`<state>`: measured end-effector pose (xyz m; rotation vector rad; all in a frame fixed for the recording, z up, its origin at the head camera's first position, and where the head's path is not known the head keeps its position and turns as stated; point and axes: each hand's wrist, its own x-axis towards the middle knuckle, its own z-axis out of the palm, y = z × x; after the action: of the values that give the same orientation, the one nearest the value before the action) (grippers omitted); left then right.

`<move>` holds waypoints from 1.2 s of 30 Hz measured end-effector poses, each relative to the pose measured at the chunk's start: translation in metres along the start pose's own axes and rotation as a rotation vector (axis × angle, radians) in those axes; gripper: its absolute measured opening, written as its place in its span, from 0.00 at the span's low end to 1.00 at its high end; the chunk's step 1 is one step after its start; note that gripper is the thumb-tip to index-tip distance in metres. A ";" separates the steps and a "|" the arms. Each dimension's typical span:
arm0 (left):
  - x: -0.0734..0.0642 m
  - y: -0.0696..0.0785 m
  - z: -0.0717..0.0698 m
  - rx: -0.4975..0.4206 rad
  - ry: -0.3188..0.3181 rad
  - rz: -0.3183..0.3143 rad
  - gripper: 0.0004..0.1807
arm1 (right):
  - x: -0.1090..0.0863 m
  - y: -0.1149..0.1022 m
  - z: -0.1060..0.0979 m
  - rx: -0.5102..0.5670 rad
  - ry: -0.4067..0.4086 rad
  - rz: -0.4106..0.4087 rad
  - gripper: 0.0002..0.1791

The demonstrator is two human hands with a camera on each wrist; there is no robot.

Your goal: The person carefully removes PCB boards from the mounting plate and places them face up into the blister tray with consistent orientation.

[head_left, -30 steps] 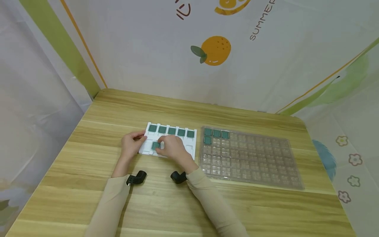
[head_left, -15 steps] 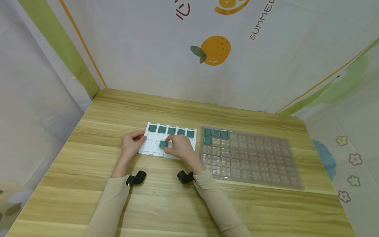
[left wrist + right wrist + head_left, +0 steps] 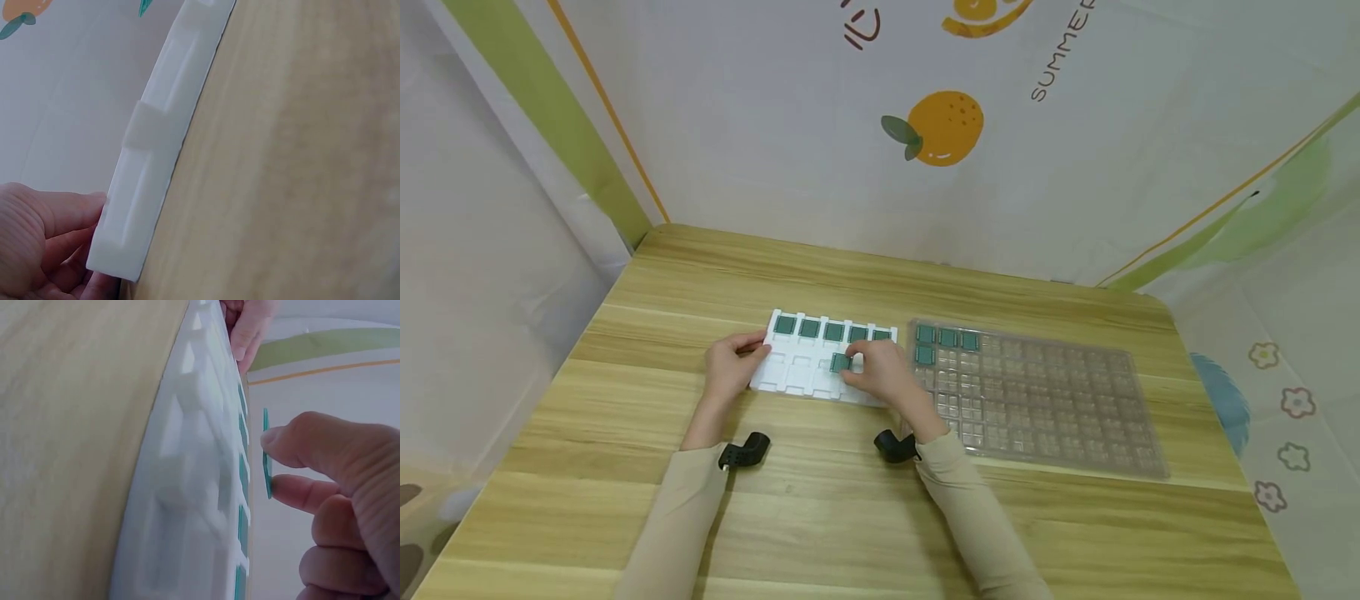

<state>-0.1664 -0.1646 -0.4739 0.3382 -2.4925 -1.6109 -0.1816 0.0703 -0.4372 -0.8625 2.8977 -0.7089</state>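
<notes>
My right hand pinches a small green square chip between thumb and finger. In the right wrist view the chip is held apart from the white tray, over its face. In the head view it appears over the front row of pockets. The left end of the white tray is gripped by my left hand; the left wrist view shows thumb and fingers at the tray's corner. Green chips line the tray's back row, and my right hand partly covers those at the right.
To the right lies a clear plastic tray with a grid of pockets. Several green chips sit in its far left corner. Both trays rest on a wooden table, with a printed curtain behind it.
My right hand has moved to the right along the white tray's front row, carrying the pinched chip. The left hand stays at the tray's left end.
</notes>
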 end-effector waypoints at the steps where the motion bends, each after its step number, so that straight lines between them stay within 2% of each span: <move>1: 0.000 0.000 0.000 0.002 0.000 -0.001 0.13 | -0.001 0.002 -0.001 0.005 -0.001 0.001 0.13; 21: -0.001 0.001 0.000 -0.008 0.007 -0.009 0.13 | -0.026 0.033 -0.030 -0.014 0.047 0.083 0.13; 29: -0.001 -0.001 0.000 -0.018 0.003 -0.008 0.13 | -0.035 0.053 -0.036 -0.028 0.099 0.059 0.13; 36: 0.000 -0.001 0.000 -0.016 0.000 -0.007 0.13 | -0.045 0.073 -0.044 -0.019 0.082 0.102 0.15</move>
<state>-0.1660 -0.1647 -0.4746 0.3454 -2.4797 -1.6325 -0.1880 0.1668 -0.4339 -0.6967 2.9995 -0.7249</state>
